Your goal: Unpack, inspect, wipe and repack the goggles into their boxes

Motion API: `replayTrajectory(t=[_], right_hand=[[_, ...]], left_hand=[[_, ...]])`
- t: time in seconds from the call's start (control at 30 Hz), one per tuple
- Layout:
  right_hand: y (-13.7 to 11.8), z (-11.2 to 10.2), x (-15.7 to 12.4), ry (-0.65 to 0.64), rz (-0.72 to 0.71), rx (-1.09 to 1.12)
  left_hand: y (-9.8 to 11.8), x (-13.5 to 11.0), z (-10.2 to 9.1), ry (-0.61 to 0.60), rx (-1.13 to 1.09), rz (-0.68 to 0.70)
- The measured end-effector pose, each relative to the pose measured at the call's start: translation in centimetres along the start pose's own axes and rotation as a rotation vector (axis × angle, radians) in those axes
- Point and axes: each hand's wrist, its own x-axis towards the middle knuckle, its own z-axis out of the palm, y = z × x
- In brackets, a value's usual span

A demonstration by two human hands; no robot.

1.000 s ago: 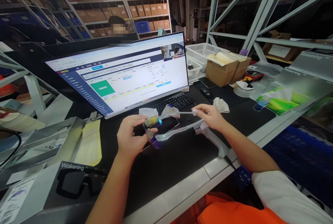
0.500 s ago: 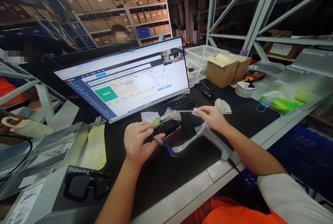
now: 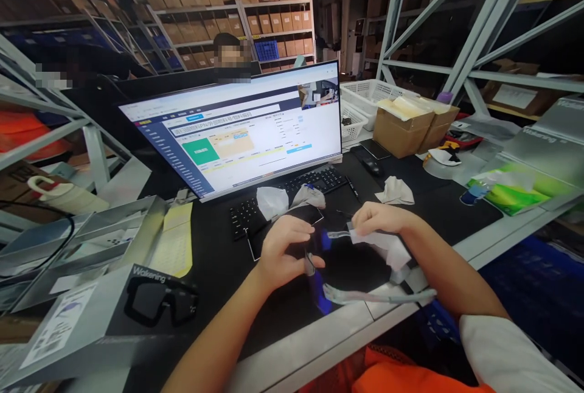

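A pair of sunglasses (image 3: 376,295) with clear temples and a blue-violet sheen on the lens is held between my hands above the black desk mat. My left hand (image 3: 288,252) grips the lens side of the frame, thumb below and fingers above. At the far temple, my right hand (image 3: 383,220) pinches the arm. White material shows under its fingertips, hard to separate from the pale handheld scanner (image 3: 396,253) lying behind and below. The near temple points right, free of both hands. Beyond my left hand lie a phone-like dark slab (image 3: 255,244) and crumpled white cloths (image 3: 272,201).
A monitor (image 3: 255,131) stands ahead, with a keyboard (image 3: 314,181) and mouse (image 3: 371,166) before it. At left are a grey sunglasses box (image 3: 104,314) and yellow sheets (image 3: 176,241). Cardboard boxes (image 3: 401,131) and a green tissue pack (image 3: 515,192) sit right. Someone's head shows behind the monitor.
The sunglasses have been turned and brought lower and to the right, so the lens faces differently. My left hand moved right with them; my right hand moved down and nearer to it.
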Motion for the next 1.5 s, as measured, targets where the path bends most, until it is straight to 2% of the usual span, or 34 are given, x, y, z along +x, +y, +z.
replayTrajectory(t=[0.03, 0.07, 0.2, 0.27, 0.33, 0.43, 0.53, 0.6, 0.67, 0.7, 0.77, 0.83, 0.87, 0.93, 1.0, 1.1, 1.2, 1.27, 1.3, 1.37, 1.43, 1.5], right_hand=[[0.1, 0.7, 0.3, -0.005, -0.038, 0.084], [0.2, 1.5, 0.7, 0.048, -0.077, 0.17], [1.5, 4.6, 2.8, 0.437, -0.221, 0.35], [2.1, 4.6, 3.1, 0.568, -0.307, 0.347], [2.3, 3.9, 2.8, 0.634, -0.407, 0.239], [1.4, 3.4, 1.5, 0.588, -0.452, -0.174], [-0.1, 4.3, 0.2, 0.493, -0.374, -0.573], [-0.7, 4.7, -0.4, 0.388, -0.326, -0.7], [-0.8, 4.1, -0.7, 0.281, -0.271, -0.654], [-0.8, 3.3, -0.9, 0.283, -0.254, -0.561], [-0.6, 1.2, -1.4, 0.427, -0.273, -0.332], [-0.6, -0.4, -2.0, 0.645, -0.378, -0.153], [-0.8, -0.7, -2.4, 0.713, -0.441, -0.11], [-1.6, 0.1, -2.8, 0.724, -0.468, -0.165], [-2.9, 2.3, -2.4, 0.696, -0.409, -0.329], [-5.0, 5.8, 0.0, 0.661, -0.367, -0.519], [-7.2, 7.1, 4.1, 0.505, -0.441, -0.478], [-8.7, 6.4, 7.4, 0.471, -0.466, -0.422], [-9.4, 5.8, 9.2, 0.486, -0.435, -0.421], [-10.8, 4.5, 12.8, 0.507, -0.242, -0.506], [-11.9, 3.5, 16.2, 0.411, -0.056, -0.589], [-12.7, 3.1, 18.7, 0.29, 0.044, -0.642]], left_hand=[[0.1, -0.3, 0.7, 0.074, -0.108, -0.098], [0.2, -0.7, 1.4, 0.148, -0.193, -0.206], [0.1, -1.6, 3.3, 0.433, -0.346, -0.614], [-0.1, -1.4, 3.5, 0.56, -0.395, -0.75], [-0.3, -1.0, 3.1, 0.615, -0.418, -0.837], [0.0, -0.4, 2.4, 0.511, -0.357, -0.909], [0.8, -0.1, 1.9, 0.292, -0.267, -0.923], [1.2, 0.1, 1.8, 0.152, -0.218, -0.893], [1.5, 0.2, 1.6, 0.08, -0.169, -0.837], [1.6, 0.3, 1.5, 0.076, -0.133, -0.805], [1.6, 0.6, 1.0, 0.091, -0.017, -0.751], [1.6, 0.8, 0.3, 0.102, 0.158, -0.7], [1.5, 0.9, -0.1, 0.107, 0.246, -0.682], [1.5, 1.0, -0.8, 0.121, 0.347, -0.675], [1.4, 1.0, -1.3, 0.156, 0.292, -0.717], [1.1, 1.2, -1.6, 0.237, -0.007, -0.811], [0.4, 1.6, -2.1, 0.379, -0.276, -0.851], [-0.3, 1.9, -3.3, 0.536, -0.345, -0.817], [-0.7, 2.1, -4.1, 0.627, -0.345, -0.782], [-1.4, 2.4, -6.2, 0.797, -0.311, -0.698], [-2.0, 2.6, -8.3, 0.908, -0.269, -0.632], [-2.3, 2.7, -10.0, 0.952, -0.247, -0.604]])
